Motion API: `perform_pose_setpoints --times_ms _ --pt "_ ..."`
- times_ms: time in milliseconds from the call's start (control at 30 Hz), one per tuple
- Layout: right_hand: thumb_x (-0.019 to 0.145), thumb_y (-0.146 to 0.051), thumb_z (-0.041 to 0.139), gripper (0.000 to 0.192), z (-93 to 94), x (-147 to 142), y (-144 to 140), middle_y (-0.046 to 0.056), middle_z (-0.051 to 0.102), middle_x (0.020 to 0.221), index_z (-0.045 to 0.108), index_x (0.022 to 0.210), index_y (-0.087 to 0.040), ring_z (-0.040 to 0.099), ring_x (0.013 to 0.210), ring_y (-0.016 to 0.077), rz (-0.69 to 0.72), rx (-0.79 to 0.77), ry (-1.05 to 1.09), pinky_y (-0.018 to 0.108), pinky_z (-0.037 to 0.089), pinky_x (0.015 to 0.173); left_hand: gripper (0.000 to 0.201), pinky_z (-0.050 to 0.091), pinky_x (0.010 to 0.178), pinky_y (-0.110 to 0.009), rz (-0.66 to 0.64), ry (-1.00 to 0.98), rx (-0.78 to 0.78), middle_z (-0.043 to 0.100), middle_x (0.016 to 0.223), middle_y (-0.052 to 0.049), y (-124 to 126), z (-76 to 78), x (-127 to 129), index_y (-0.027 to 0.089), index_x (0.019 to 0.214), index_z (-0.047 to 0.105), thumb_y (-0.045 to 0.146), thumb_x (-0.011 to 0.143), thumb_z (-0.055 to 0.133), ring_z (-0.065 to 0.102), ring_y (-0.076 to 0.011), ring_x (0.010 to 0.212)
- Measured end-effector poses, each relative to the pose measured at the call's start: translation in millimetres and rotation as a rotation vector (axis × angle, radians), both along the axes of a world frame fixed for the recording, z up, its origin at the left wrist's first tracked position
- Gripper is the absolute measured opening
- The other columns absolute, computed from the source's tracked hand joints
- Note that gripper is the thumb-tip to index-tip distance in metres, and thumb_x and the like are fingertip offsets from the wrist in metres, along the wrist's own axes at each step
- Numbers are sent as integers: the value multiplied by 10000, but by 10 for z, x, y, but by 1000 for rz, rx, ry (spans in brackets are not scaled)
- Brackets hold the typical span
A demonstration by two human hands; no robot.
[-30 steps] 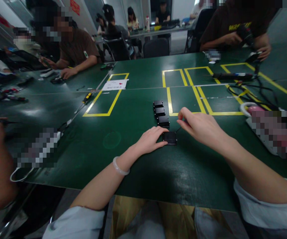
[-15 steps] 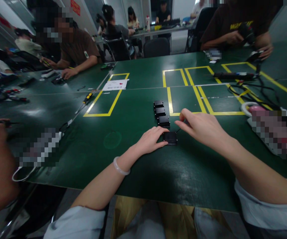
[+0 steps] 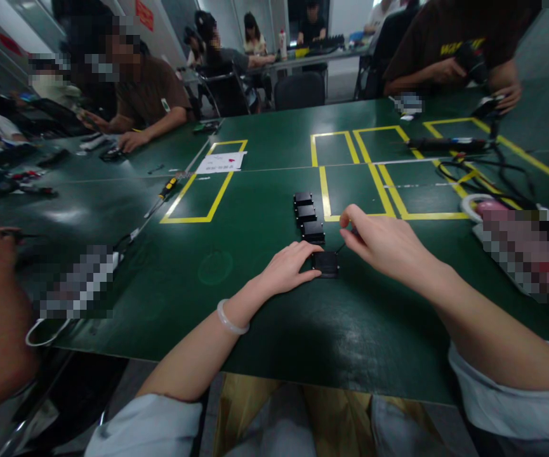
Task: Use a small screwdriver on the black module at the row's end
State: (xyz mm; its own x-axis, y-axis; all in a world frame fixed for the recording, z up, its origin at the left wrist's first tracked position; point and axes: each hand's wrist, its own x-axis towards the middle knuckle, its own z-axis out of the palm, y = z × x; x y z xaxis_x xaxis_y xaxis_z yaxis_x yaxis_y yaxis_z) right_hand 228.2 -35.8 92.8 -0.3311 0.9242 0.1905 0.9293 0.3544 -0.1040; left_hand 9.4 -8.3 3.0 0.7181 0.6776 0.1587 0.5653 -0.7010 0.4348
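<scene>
A small flat black box lies on the green table, gripped at its left side between the thumb and fingers of my left hand. My right hand is closed in a pinch around a thin dark rod-like tool, whose lower end meets the upper right corner of the box. Most of the tool is hidden by my fingers, so its exact kind is unclear. Just beyond the box, three similar black boxes sit in a row.
Yellow tape outlines mark the green table. A yellow-and-black screwdriver and a paper sheet lie left of centre. Black cables and a roll of tape are at right. Other people sit around, one holding a power drill.
My right hand has shifted slightly to the right and up, with its fingers curled a little differently round the tool. My left hand and the box stay put.
</scene>
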Motion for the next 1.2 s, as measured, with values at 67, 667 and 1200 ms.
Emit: perform_pose_setpoints --times_ms 67,667,1200 --pt "957 -369 408 194 4 -3 2 12 661 741 508 1015 -213 593 637 184 -1 4 1 272 233 503 404 471 890 -376 -2 5 0 588 1166 -59 0 8 -1 228 1242 474 365 892 622 552 -234 1048" --pt "952 -419 408 227 -3 4 12 15 651 739 500 998 -217 588 637 189 16 7 28 279 232 502 392 466 906 -385 -11 1 -21 585 1177 -64 -3 38 -4 233 1244 480 378 901 604 552 -239 1066" --pt "941 -324 381 194 -1 26 22 29 652 760 483 1056 -205 557 602 179 23 -22 39 276 237 498 396 466 879 -365 -9 -2 -21 590 1162 -59 1 20 -4 227 1234 482 364 891 623 553 -233 1042"
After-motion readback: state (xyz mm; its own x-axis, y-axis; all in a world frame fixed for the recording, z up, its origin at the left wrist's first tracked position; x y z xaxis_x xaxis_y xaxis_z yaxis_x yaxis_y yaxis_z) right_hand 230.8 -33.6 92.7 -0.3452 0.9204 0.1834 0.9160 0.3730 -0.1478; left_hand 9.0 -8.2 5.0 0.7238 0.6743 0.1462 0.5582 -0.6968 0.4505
